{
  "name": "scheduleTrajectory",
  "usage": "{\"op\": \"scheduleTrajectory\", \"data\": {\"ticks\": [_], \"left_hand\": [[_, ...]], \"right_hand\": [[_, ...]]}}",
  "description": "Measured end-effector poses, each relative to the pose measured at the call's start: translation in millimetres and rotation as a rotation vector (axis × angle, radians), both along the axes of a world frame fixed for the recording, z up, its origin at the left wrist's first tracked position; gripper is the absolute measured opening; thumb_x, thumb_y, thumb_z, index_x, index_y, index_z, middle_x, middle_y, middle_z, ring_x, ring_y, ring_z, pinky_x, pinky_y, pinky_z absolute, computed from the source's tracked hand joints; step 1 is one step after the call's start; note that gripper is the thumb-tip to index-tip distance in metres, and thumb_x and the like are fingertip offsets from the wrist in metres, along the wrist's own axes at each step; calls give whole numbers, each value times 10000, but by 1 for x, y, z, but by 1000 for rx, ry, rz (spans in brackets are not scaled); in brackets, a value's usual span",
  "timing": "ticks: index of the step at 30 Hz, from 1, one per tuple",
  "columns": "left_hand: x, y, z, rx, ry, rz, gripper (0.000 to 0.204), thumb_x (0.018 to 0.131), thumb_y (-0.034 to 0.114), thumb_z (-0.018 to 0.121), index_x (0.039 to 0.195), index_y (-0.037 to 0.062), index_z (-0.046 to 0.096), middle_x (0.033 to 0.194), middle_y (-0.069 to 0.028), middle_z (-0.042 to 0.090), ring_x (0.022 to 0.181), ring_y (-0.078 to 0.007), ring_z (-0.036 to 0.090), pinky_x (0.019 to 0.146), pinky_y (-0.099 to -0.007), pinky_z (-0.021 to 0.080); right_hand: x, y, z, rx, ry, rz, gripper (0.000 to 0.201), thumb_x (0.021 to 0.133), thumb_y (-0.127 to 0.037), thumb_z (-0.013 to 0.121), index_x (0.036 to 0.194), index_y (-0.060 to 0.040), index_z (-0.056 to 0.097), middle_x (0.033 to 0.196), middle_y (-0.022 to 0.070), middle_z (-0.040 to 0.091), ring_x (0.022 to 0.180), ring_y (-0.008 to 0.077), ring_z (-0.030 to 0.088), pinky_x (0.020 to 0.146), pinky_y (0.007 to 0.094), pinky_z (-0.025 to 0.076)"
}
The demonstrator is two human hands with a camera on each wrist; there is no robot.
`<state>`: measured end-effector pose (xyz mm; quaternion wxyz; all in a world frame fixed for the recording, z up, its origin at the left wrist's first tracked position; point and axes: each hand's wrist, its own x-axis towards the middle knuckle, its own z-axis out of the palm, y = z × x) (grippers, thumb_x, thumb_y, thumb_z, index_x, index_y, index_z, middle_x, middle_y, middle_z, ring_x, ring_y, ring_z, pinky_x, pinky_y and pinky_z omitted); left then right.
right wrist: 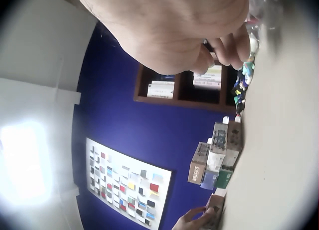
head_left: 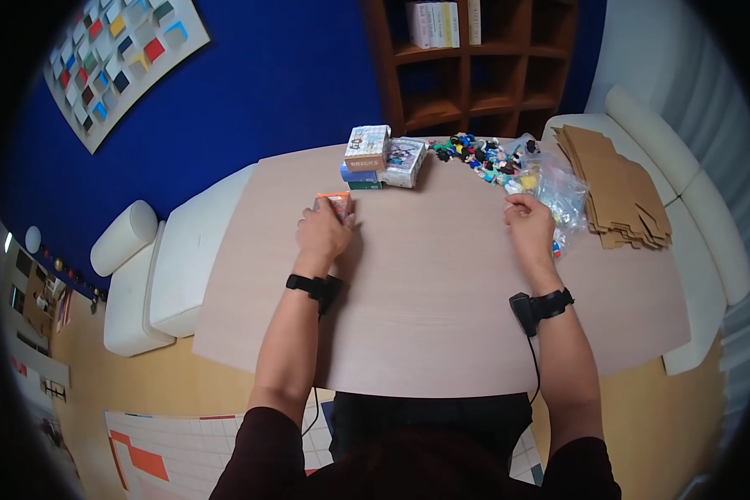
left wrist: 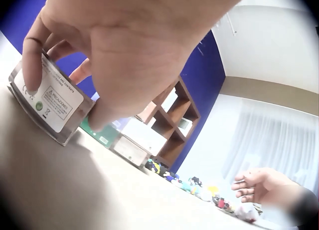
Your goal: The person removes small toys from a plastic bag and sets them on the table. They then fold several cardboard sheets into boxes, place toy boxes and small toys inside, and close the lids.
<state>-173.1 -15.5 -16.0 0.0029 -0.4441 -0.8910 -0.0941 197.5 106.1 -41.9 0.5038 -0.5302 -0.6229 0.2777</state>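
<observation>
Orange-topped small box (head_left: 333,202) is getting pinched by the left hand (head_left: 323,233), fingers (left wrist: 34,55) curling round its sides and standing it on the table (head_left: 425,300) toward the far edge, just in front of the stacked boxes (head_left: 383,157). Right hand (head_left: 529,227) is hovering loosely curled, holding nothing I can see, beside the plastic bag (head_left: 561,197) and loose bricks (head_left: 483,158) near the far right corner. Looks like it's positioning the box; next probably calls for opening it, steady grip needed.
</observation>
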Motion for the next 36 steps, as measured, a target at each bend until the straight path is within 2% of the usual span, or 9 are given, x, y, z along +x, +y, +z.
{"op": "scheduleTrajectory", "data": {"ticks": [3, 7, 10, 16, 22, 29, 33, 34, 36], "left_hand": [[-6, 3, 14, -34, 50, 0, 784, 1007, 643, 617, 1571, 103, 543, 1374, -275, 684, 1208, -480, 698, 1002, -552, 581], [7, 17, 39, 249, 171, 1, 682, 1002, 585, 678, 1462, 81, 653, 1281, -254, 724, 1235, -452, 687, 991, -537, 574], [5, 47, 41, 605, 132, -265, 673, 1011, 543, 683, 1488, 71, 633, 1277, -257, 730, 1214, -464, 693, 994, -529, 576], [39, 102, 53, 465, 185, -165, 840, 1002, 651, 655, 1601, 77, 523, 1436, -315, 636, 1366, -504, 575, 1149, -575, 453], [55, 122, 57, 167, 53, -47, 864, 1005, 688, 625, 1626, 105, 479, 1494, -299, 588, 1434, -478, 510, 1159, -620, 377], [64, 117, 47, 438, 119, -43, 782, 1004, 583, 676, 1589, 92, 507, 1448, -293, 610, 1391, -466, 534, 1142, -607, 395], [90, 84, 51, 852, -152, -358, 781, 957, 396, 794, 1580, 26, 500, 1431, -299, 612, 1314, -431, 607, 1120, -522, 470], [91, 84, 40, 949, -399, -486, 819, 944, 326, 850, 1603, 12, 477, 1400, -249, 638, 1275, -357, 648, 1094, -447, 519], [125, 52, 54, 863, -991, -437, 844, 902, 151, 837, 1626, -3, 434, 1377, -199, 657, 1218, -287, 667, 1042, -415, 543]], "right_hand": [[32, 6, 29, 65, -178, -199, 142, 931, -139, 711, 1008, -98, 823, 891, 179, 794, 858, 371, 778, 781, 450, 605], [66, -2, 63, 112, -392, -448, 143, 924, -130, 658, 937, -115, 800, 904, 190, 792, 937, 437, 762, 818, 529, 599], [85, 2, 66, -50, -517, -519, 138, 912, -155, 690, 975, -135, 811, 967, 198, 803, 992, 433, 770, 855, 536, 609], [85, -10, 79, -326, -875, -389, 353, 931, -264, 761, 1231, -76, 757, 1202, 218, 799, 1154, 413, 764, 985, 526, 601], [82, -4, 65, -448, -948, -268, 857, 894, -383, 868, 1538, -10, 444, 1289, 235, 768, 1255, 395, 729, 1036, 522, 558], [74, -7, 68, -427, -891, -241, 721, 886, -155, 812, 1486, 28, 456, 1242, 260, 774, 1207, 402, 747, 993, 533, 570], [74, -10, 67, -310, -891, -270, 548, 914, -89, 737, 1417, 47, 565, 1153, 287, 783, 1134, 424, 767, 959, 534, 590], [74, -12, 69, -272, -898, -275, 487, 923, -79, 721, 1384, 44, 618, 1127, 291, 787, 1118, 428, 771, 950, 533, 595], [71, -16, 70, -132, -824, -203, 345, 939, -79, 701, 1268, 25, 713, 1094, 293, 788, 1087, 430, 776, 945, 534, 596]]}}
